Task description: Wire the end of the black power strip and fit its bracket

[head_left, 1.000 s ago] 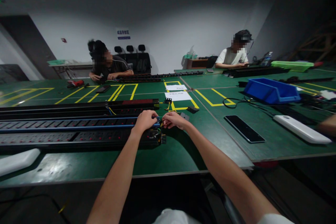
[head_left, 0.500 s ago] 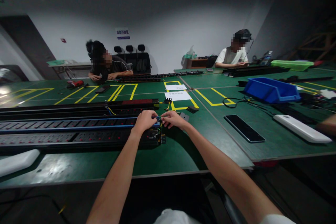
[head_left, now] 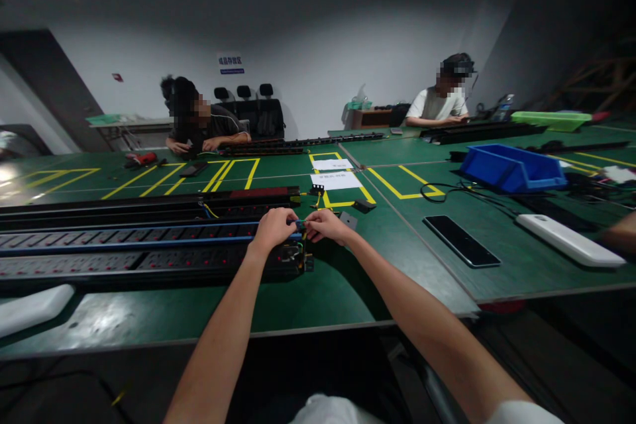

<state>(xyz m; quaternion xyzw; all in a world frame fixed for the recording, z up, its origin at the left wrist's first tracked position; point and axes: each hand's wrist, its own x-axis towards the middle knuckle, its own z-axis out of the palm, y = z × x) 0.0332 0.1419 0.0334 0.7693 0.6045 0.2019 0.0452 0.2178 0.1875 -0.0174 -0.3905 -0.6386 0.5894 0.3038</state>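
A long power strip (head_left: 173, 237) with blue edges and a row of black sockets lies across the left of the table. My left hand (head_left: 275, 226) is closed over its right end, thumb and fingers bent around the edge. Just beyond that end, my right hand (head_left: 328, 226) pinches a thin green-yellow wire (head_left: 305, 233); the fingertips partly hide it. Nearer me lies a second power strip (head_left: 193, 260), its end open with small wires and a dark connector (head_left: 309, 262) showing. Behind, a black housing (head_left: 238, 196) has a loose yellow wire on it.
Right of my hands lie a black phone (head_left: 462, 240), a white power bank (head_left: 569, 240) and a blue bin (head_left: 514, 169). Paper sheets (head_left: 336, 181) and small black brackets (head_left: 365, 206) sit ahead. Two people work across the green table (head_left: 397, 258). Another white object (head_left: 37, 310) rests front left.
Both hands stay at the strip's end. The right fingers have curled in slightly more, and the view has shifted a little.
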